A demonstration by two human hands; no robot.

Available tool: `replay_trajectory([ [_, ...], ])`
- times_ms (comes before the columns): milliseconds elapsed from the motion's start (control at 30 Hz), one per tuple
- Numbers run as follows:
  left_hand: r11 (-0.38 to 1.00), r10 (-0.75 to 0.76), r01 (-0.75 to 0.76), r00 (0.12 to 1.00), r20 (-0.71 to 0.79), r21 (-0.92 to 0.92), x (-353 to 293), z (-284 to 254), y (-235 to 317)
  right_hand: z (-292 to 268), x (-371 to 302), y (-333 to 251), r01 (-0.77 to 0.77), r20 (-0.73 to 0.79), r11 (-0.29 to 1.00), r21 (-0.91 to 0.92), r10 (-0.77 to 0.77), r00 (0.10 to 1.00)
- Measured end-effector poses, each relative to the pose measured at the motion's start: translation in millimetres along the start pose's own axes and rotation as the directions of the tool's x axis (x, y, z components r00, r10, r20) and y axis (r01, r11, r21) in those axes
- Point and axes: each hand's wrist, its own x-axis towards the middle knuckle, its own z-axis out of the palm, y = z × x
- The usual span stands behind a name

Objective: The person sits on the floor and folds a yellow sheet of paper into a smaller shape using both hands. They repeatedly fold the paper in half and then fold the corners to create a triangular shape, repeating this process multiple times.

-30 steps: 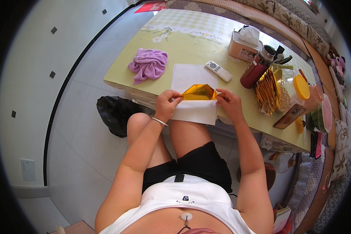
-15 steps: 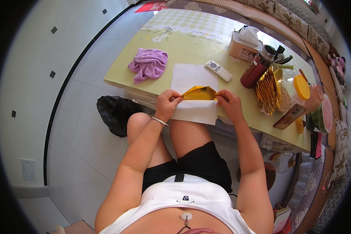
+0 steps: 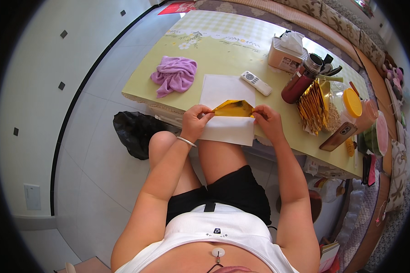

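Note:
A shiny gold foil paper (image 3: 233, 109) with slanted folded ends lies across a white sheet (image 3: 227, 131). My left hand (image 3: 197, 119) pinches its left corner between thumb and fingers. At the opposite corner my right hand (image 3: 265, 119) pinches it the same way. The foil's top rises in a low slope, flatter along its near side. Beneath it the white sheet rests on the table and its near part extends over the edge above my thigh. Fingertips hide both ends of the foil.
On the table (image 3: 155, 104) lie a purple cloth (image 3: 174, 76) and a white remote (image 3: 256, 83). To the right stand a tissue box (image 3: 282, 55), a dark red thermos (image 3: 298, 82), a stack of gold foil pieces (image 3: 312, 107), a yellow-lidded jar (image 3: 352, 102) and a phone (image 3: 338, 136). A black bag (image 3: 134, 134) sits on the floor.
The foil's upper face has shifted slightly and now looks brighter and flatter. Both hands keep nearly the same place and the same pinch.

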Motion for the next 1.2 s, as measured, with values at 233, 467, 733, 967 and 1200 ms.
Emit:
replay_trajectory([
  [233,1.000,0.005,-0.004,1.000,0.026,-0.016,-0.8,0.5,-2.6,-2.1,0.8,0.8,0.008,0.010,0.997,-0.074,-0.008,1.000],
  [467,1.000,0.013,-0.012,0.999,0.051,-0.021,0.7,-0.7,-5.3,-1.3,0.3,-0.7,0.002,0.001,0.998,-0.063,-0.002,1.000],
  [733,0.986,-0.062,0.075,0.994,0.088,-0.146,-0.7,-0.4,-2.1,-0.6,-0.1,-2.7,-0.007,0.006,0.998,-0.064,0.007,1.000],
  [967,0.992,0.012,0.002,0.994,0.111,-0.122,2.4,-7.0,-8.0,0.2,0.1,-3.3,-0.006,-0.010,0.997,-0.072,0.006,1.000],
  [1200,0.965,-0.052,0.086,0.989,0.137,-0.249,1.0,-6.7,-1.5,1.8,0.2,-2.5,-0.010,-0.040,0.999,-0.039,0.008,0.999],
])
